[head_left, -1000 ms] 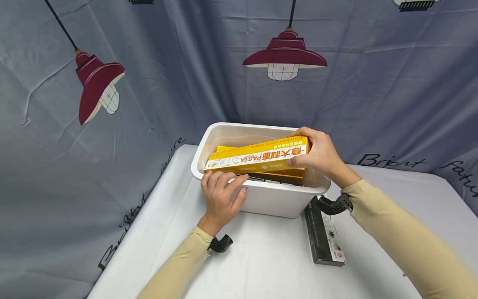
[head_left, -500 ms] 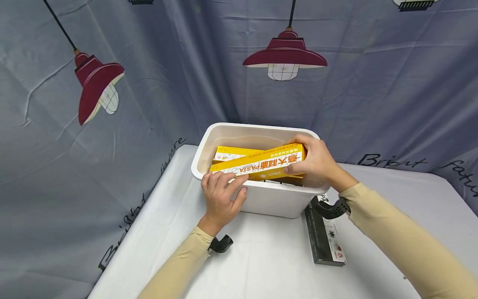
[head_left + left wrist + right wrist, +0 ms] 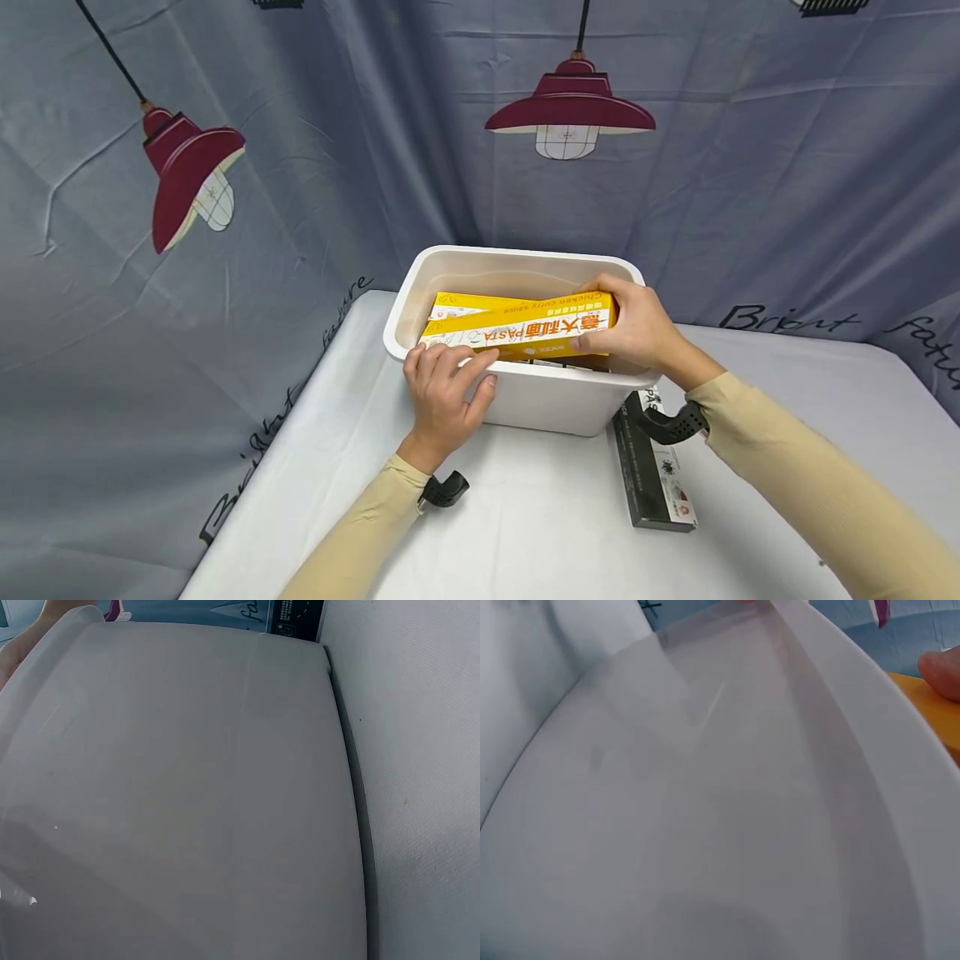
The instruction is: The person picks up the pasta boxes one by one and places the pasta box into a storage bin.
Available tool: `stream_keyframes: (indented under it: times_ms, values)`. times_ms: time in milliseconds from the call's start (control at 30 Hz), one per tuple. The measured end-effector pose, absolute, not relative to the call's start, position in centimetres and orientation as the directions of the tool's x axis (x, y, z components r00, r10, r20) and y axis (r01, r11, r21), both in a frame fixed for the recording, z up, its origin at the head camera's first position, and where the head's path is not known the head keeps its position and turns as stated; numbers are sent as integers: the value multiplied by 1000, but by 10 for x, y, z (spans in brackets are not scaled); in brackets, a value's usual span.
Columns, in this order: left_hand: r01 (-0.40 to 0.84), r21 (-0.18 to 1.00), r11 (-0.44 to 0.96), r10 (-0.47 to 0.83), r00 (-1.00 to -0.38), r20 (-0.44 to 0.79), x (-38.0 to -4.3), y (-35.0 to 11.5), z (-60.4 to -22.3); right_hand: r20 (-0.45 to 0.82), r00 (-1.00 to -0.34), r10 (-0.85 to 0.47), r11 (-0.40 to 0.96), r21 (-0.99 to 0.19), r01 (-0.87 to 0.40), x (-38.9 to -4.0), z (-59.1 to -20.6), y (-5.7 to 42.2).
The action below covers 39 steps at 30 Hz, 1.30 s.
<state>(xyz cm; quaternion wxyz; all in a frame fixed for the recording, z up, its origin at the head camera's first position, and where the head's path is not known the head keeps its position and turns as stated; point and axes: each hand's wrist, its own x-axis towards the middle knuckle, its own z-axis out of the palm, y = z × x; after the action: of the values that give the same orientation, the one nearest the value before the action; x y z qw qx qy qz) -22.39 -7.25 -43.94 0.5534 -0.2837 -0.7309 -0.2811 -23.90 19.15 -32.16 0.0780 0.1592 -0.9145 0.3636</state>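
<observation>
A white plastic bin (image 3: 525, 404) stands on the table, holding several pasta boxes. My right hand (image 3: 633, 325) grips the right end of a yellow-and-white pasta box (image 3: 525, 325), thumb on the near side and fingers over the far side. That box lies slanted inside the bin, its left end near the front rim. Behind it a second yellow box (image 3: 480, 302) shows partly, and darker boxes are mostly hidden beneath. My left hand (image 3: 446, 396) rests on the bin's front rim, fingers relaxed over it. In the right wrist view, my thumb (image 3: 941, 673) presses the yellow box beside the rim.
A black-and-white pasta box (image 3: 652, 475) lies on the white-covered table (image 3: 540, 508), just right of the bin and under my right wrist. A grey-blue curtain (image 3: 720, 183) printed with red lamps hangs behind the table.
My right hand has lowered the yellow pasta box into the bin and brought it slightly toward me, uncovering more of the yellow box behind. My left hand has stayed at the rim.
</observation>
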Motion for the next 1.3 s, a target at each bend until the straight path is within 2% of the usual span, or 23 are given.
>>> stream_keyframes:
  times_ms: [200,500,767,1300]
  values:
    - [725,93,683,105,-223,969,-225,-73,-439,174,-943,-284,744,-580,-331,-240,-319,198]
    - [723,104,683,97,-232,968,-225,-74,-441,77,-922,-379,812,-449,-372,-245,-314,203]
    - [718,109,687,104,-246,964,-224,-73,-442,2,-917,-399,873,-304,-381,-251,-314,196]
    - [719,101,688,122,-252,960,-224,-73,-440,-84,-875,-477,877,-120,-466,-254,-325,184]
